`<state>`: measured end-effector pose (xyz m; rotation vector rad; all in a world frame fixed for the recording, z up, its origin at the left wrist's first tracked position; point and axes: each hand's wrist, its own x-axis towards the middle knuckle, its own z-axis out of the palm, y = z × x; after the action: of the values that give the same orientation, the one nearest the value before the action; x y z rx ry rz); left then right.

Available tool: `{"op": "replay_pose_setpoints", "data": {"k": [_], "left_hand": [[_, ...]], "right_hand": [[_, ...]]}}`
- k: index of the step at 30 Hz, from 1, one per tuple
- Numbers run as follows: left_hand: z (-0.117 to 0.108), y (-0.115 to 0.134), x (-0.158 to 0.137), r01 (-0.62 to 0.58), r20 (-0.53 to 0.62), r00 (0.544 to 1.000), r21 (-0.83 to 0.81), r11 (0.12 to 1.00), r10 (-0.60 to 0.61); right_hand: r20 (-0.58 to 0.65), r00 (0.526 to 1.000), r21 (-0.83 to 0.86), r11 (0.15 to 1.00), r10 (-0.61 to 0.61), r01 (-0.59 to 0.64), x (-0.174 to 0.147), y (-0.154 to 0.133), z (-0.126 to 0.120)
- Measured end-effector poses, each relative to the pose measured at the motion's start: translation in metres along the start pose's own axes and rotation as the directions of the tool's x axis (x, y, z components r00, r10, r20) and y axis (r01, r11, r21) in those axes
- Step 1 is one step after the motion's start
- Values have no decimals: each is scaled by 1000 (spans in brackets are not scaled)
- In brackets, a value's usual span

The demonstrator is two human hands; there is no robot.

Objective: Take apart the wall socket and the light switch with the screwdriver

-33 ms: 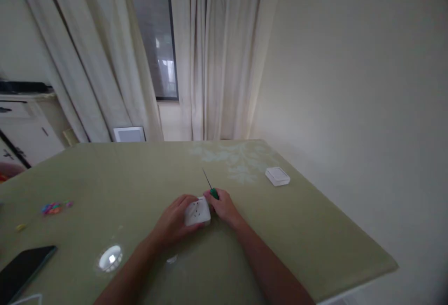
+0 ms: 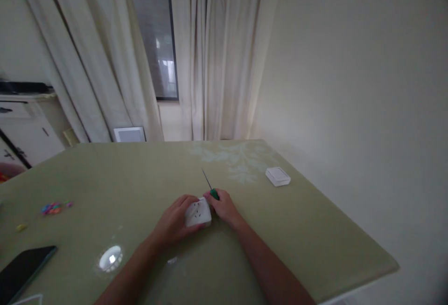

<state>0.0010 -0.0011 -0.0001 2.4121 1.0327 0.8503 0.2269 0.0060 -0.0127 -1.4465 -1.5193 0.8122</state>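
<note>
1. Almost nothing changes from the picture an instant earlier: your hands, the socket and the screwdriver keep their places, apart from a tiny shift. For the work, that means no visible step forward; you look to be steadying or adjusting your grip.
2. Your left hand (image 2: 177, 218) is closed around the left side of the white socket (image 2: 199, 212), fingers over its upper edge and thumb along the lower one. The socket is just below the middle of the frame, its slotted face turned up toward you.
3. Your right hand (image 2: 226, 209) grips the green-handled screwdriver (image 2: 214, 194), just right of the socket. The shaft points up and slightly left, its tip well off the socket. Your right fingertips are at the socket's upper right corner; whether they press on it, you cannot tell from here.
4. On the green table (image 2: 297, 239), a white box (image 2: 278, 176) lies apart at right of centre.
5. At the lower left are a dark flat device (image 2: 26, 267) and a shiny round piece (image 2: 111, 258); small coloured bits (image 2: 54, 209) lie above them.
</note>
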Motion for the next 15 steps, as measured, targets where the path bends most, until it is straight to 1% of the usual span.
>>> {"op": "replay_pose_setpoints", "data": {"k": [4, 8, 13, 15], "left_hand": [[2, 3, 0, -49, -10, 999, 17, 999, 50], [4, 2, 0, -102, -26, 994, 35, 994, 103], [5, 1, -1, -143, -81, 986, 67, 987, 148], [5, 2, -2, -150, -104, 982, 79, 985, 158]], "right_hand": [[-35, 999, -7, 1000, -4, 4, 1, 2, -1], [-65, 998, 20, 1000, -1, 2, 1, 1, -1], [-101, 995, 97, 995, 0, 10, -3, -4, -3], [-83, 997, 151, 989, 5, 8, -4, -9, -5]]}}
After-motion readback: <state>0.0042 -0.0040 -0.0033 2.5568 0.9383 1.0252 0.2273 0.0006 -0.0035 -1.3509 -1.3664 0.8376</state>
